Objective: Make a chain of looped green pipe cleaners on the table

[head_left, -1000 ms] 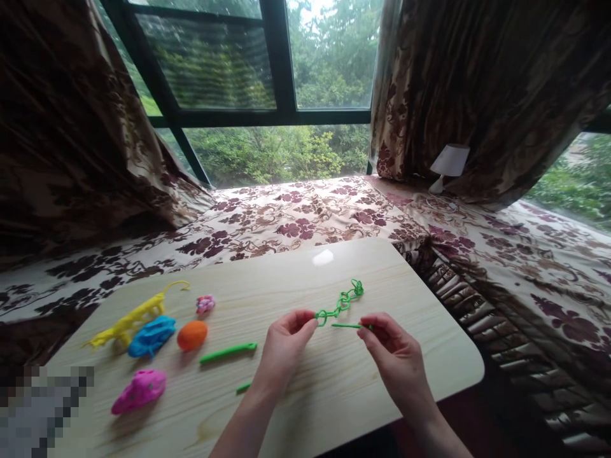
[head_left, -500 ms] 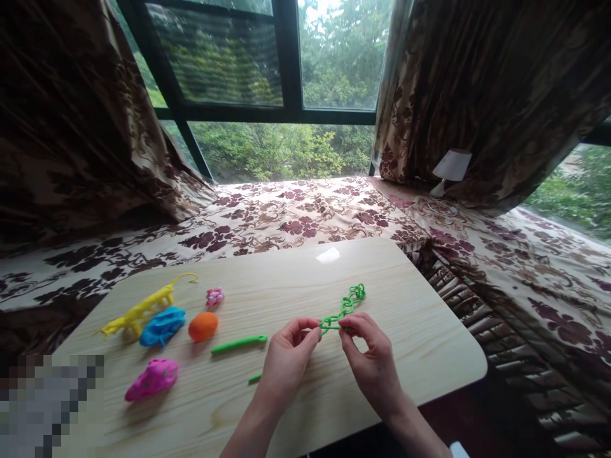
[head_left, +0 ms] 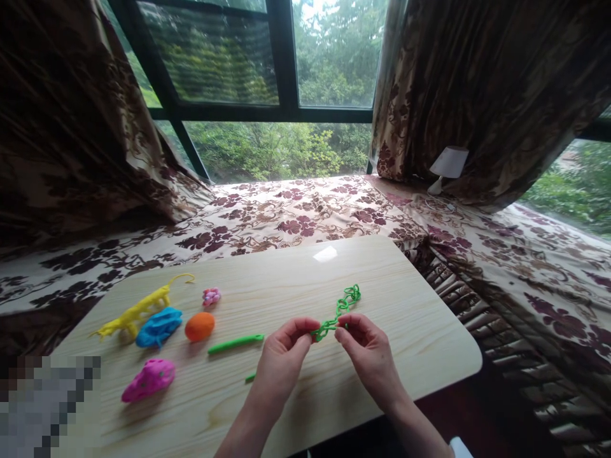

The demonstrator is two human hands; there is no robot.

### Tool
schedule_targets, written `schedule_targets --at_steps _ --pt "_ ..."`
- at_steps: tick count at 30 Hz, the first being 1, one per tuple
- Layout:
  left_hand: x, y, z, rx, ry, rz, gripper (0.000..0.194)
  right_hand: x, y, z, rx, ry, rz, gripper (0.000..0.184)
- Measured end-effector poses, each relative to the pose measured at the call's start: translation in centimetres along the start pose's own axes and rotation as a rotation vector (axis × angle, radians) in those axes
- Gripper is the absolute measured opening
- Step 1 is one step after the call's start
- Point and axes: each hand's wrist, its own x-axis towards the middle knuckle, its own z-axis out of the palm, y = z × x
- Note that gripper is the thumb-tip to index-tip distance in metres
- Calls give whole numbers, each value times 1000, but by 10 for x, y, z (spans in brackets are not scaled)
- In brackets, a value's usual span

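A green chain of clay-like links (head_left: 342, 307) runs from between my hands to a small heap of rings farther back on the table. My left hand (head_left: 285, 356) pinches its near end between thumb and fingertips. Close by on the right, my right hand (head_left: 366, 351) is closed on the chain too, thumb against forefinger; its other fingers are curled in. Left of my left hand lies a green clay stick (head_left: 236, 344). A shorter green piece (head_left: 251, 378) is partly covered by that hand.
Pale wooden table (head_left: 382, 267). On its left are a yellow long-tailed animal figure (head_left: 138, 310), a blue figure (head_left: 159, 327), an orange ball (head_left: 199, 326), a pink beaded lump (head_left: 211, 296) and a magenta figure (head_left: 149, 380). A white lamp (head_left: 449, 163) stands beyond, on flowered cloth.
My hands have brought the chain's near links closer together, and the link at my left fingertips now hangs lower. The whole view has shifted slightly; the other objects lie as before.
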Motion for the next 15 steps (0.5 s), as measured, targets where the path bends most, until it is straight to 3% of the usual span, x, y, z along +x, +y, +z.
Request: schedule_targets --at_steps 9,15 --pt "-1 3 0 7 -3 -1 19 -3 0 1 -39 -50 -13 19" --pt "-2 5 1 31 6 50 17 -6 -12 5 -280 -178 -81 33"
